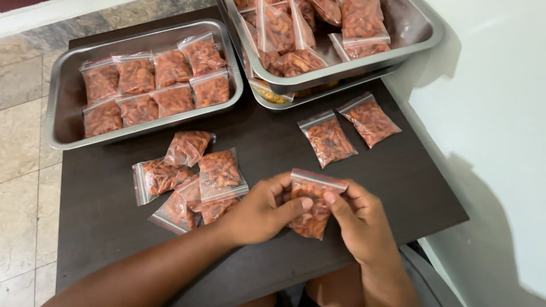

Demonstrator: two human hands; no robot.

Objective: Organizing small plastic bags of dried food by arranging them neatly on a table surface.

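Item — small snack bag (311,211), near table's (108,222) front edge: left hand (259,213) and right hand (358,222) both pinching its zip strip — best pressed evenly along it.

The far tray (421,34) (stacked on another) is cut off by the top edge.

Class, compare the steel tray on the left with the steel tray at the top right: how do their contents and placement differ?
The left tray holds its snack bags lying flat in neat rows; the top-right tray holds bags jumbled, some standing on edge. The left tray sits directly on the dark table, whereas the top-right tray is stacked on another tray. Both are shiny rectangular metal trays holding clear zip bags of orange-brown snacks.
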